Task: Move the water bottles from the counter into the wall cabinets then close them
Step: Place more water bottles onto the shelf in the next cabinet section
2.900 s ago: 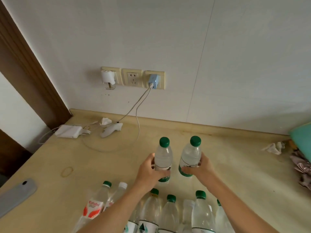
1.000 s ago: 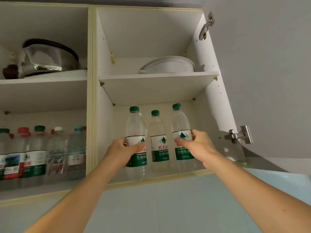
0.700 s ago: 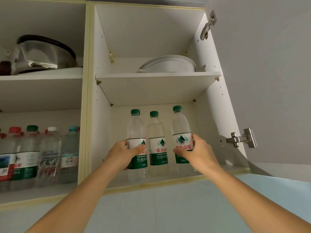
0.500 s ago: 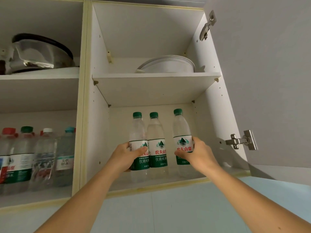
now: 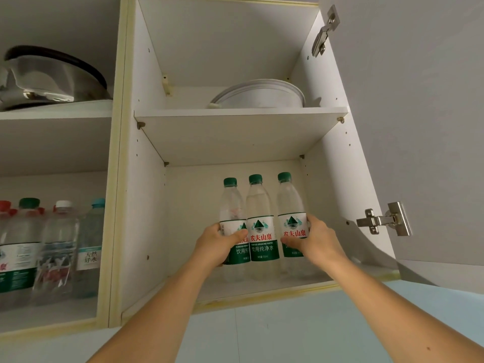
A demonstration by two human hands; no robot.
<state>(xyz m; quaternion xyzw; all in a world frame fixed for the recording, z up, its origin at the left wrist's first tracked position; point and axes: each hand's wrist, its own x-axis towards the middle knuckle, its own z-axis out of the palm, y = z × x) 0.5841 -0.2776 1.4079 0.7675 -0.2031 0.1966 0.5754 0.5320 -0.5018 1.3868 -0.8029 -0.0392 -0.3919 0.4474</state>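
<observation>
Three clear water bottles with green caps and green labels stand side by side on the bottom shelf of the open right wall cabinet (image 5: 146, 210). My left hand (image 5: 217, 244) grips the left bottle (image 5: 231, 205) at its label. The right bottle (image 5: 289, 203) is held at its label by my right hand (image 5: 314, 242). Between them the middle bottle (image 5: 260, 221) stands free, touching both neighbours. All three are upright.
The cabinet door (image 5: 419, 127) hangs open at the right, with two metal hinges. A white bowl (image 5: 262, 96) sits on the upper shelf. The left cabinet holds several bottles (image 5: 55, 247) below and a steel pot (image 5: 49, 77) above.
Both hands lifted two bottles from the counter into the right cabinet. Over the last second they pushed them further in, against the middle bottle.
</observation>
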